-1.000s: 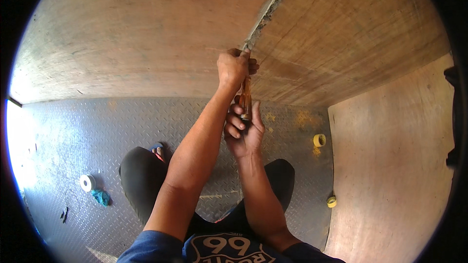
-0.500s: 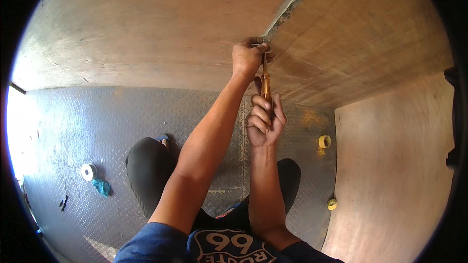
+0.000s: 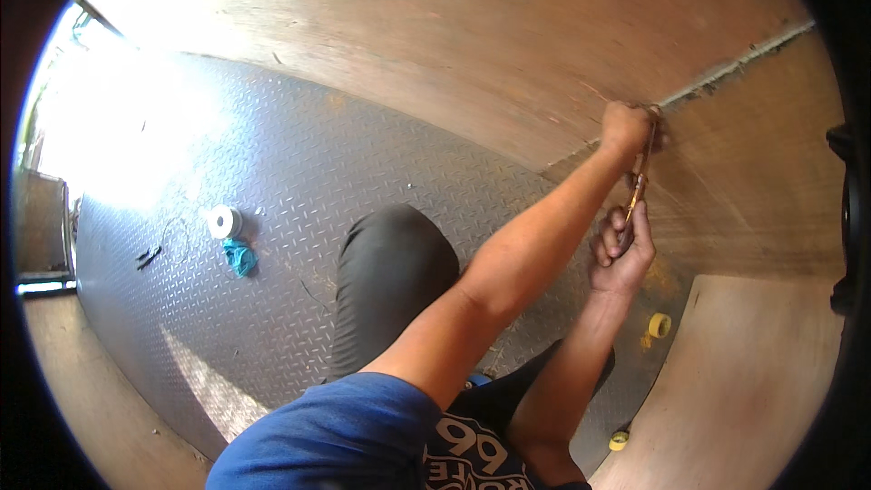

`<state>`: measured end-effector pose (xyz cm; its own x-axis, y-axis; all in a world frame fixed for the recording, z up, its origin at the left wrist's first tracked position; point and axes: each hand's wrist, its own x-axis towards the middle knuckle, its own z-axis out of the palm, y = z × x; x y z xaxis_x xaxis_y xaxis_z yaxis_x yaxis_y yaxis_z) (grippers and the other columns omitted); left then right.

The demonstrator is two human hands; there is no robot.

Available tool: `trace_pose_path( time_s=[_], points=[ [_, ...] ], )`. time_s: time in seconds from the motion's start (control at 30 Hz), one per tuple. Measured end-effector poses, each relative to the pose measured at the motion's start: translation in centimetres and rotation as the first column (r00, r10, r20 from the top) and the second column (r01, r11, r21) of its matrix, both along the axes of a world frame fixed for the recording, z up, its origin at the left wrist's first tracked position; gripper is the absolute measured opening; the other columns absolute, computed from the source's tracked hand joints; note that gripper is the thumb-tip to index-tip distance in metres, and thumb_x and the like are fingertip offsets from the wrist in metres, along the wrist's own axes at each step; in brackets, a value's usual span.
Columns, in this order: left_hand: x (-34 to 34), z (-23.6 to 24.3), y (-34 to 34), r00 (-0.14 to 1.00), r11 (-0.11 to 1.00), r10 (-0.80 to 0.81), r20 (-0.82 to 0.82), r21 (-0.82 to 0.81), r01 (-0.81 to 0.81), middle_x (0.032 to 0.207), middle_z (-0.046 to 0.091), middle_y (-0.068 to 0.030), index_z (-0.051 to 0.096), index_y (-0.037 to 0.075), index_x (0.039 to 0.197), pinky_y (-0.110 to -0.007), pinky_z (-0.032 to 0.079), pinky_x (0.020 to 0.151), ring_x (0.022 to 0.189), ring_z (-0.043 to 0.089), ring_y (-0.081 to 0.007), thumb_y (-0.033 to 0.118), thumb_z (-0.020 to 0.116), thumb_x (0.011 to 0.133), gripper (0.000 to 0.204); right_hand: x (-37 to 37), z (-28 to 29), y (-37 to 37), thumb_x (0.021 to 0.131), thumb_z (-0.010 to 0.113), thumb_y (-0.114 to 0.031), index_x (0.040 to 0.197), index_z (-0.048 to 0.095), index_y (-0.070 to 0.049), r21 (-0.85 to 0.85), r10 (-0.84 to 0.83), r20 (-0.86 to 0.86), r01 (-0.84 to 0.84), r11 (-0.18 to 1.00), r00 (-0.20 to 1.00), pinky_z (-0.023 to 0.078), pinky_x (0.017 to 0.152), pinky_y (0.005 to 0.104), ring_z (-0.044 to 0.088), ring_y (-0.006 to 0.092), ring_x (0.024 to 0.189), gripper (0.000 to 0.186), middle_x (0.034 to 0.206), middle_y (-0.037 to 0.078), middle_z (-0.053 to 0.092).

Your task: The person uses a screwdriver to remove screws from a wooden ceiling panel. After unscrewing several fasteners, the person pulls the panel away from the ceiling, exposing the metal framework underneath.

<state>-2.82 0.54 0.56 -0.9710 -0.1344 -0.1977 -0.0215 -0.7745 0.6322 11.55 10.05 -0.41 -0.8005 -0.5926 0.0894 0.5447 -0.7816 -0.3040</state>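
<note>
My right hand is wrapped round the amber handle of a screwdriver, which points up and away from me. Its thin shaft runs to the fingers of my left hand, closed at the seam between two wooden panels. Whether those fingers pinch the shaft tip or some small piece at the seam is hidden. The seam shows a pale, rough-edged strip running up to the right. Both arms reach to the right, the left one crossing in front of my body.
Patterned metal floor lies below. On it at left are a white spool, a crumpled blue-green bag and a small dark tool. Two yellow tape rolls, one farther off and one nearer, sit by the right wooden wall.
My view has turned left, so the hands and seam appear farther right and more bright doorway shows. Both hands stay at the seam, with the screwdriver still in the right one.
</note>
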Motion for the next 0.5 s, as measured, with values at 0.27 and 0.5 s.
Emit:
trace_pose_path(
  time_s=[0.27, 0.5],
  points=[
    [0.4, 0.2, 1.3, 1.000, 0.975, 0.000, 0.009, 0.221, -0.002, 0.077, 0.068, -0.0142, 0.065, -0.004, 0.094, -0.037, 0.056, 0.050, 0.057, 0.067, -0.0263, 0.012, 0.063, 0.098, 0.017, 1.8, 0.9, -0.8, 0.105, 0.050, -0.025, 0.152, 0.043, -0.004, 0.364, -0.401, 0.054, 0.355, 0.861, 0.915, 0.033, 0.046, 0.0222, 0.042, 0.0086, 0.061, 0.052, 0.096, 0.009, 0.053],
    [-0.1, -1.1, 0.6, 0.979, 0.761, 0.193, -0.057, -0.622, -0.187, 0.075, 0.070, -0.0141, 0.070, -0.007, 0.085, -0.041, 0.052, 0.054, 0.058, 0.065, -0.0213, 0.021, 0.067, 0.096, 0.031, 0.2, -0.7, -1.0, 0.091, 0.059, 0.002, 0.145, 0.053, -0.004, 0.370, 0.085, -0.885, 0.801, -0.470, 0.458, 0.057, 0.087, 0.0356, 0.071, 0.0273, 0.104, 0.055, 0.120, 0.019, 0.070]
  ],
)
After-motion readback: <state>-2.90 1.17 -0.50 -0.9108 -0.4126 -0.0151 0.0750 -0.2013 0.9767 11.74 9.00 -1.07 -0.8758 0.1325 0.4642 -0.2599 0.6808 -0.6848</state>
